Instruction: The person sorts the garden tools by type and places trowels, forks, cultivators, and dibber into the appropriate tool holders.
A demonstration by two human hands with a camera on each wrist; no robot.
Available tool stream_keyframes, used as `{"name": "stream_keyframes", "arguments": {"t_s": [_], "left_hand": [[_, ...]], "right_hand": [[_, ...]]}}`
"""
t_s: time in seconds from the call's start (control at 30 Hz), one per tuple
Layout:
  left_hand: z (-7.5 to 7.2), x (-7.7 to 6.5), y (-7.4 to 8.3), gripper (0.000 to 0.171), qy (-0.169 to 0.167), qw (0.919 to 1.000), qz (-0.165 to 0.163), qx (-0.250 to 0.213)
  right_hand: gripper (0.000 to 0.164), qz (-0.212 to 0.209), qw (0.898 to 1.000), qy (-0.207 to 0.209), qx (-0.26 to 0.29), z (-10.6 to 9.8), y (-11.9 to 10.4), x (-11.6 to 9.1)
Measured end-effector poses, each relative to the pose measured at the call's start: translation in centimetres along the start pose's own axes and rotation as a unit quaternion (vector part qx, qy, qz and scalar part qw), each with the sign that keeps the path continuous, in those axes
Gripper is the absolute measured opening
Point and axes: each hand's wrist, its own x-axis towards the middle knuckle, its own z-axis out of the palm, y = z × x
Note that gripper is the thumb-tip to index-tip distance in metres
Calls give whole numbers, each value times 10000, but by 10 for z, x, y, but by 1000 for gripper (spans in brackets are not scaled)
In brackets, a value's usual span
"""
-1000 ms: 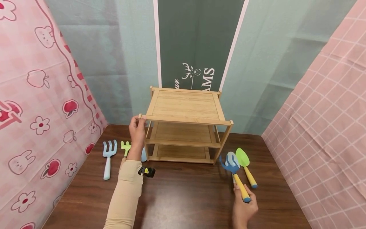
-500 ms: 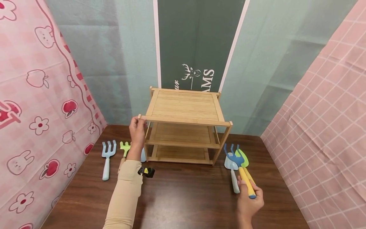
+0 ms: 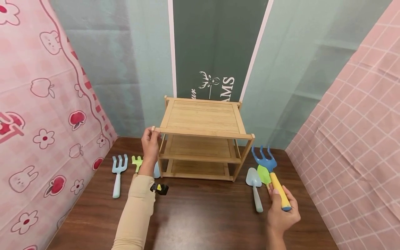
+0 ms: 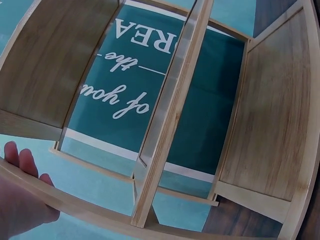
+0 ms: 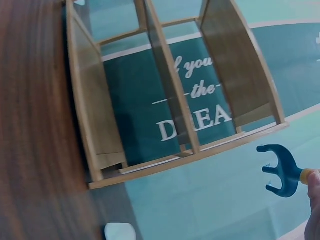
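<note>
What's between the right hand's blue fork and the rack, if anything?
Nothing visible: the right wrist view shows only backdrop between blue fork and rack. The nearby pale trowel lies lower, on the table.

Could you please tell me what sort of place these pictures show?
Probably a tabletop set up for filming or practice: printed cloths hang on three sides, and a wooden shelf stands on the table with garden tools to its left and right.
</note>
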Motion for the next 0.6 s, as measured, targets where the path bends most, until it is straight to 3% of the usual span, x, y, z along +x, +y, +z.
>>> {"name": "stream_keyframes", "arguments": {"t_s": [0.1,0.33,0.6], "left_hand": [[0,2,-3,9,-24,10000,-53,66],[-9,8,-26,7,-113,9997,-13,233],[-8,9,-30,5,-72,9997,0,213]], "right_hand": [[26,-105,9999,55,-29,4,-3,3],[27,-403,9991,-162,-35,14,-8,12],[29,-712,9965,-377,210,40,-24,11]]}}
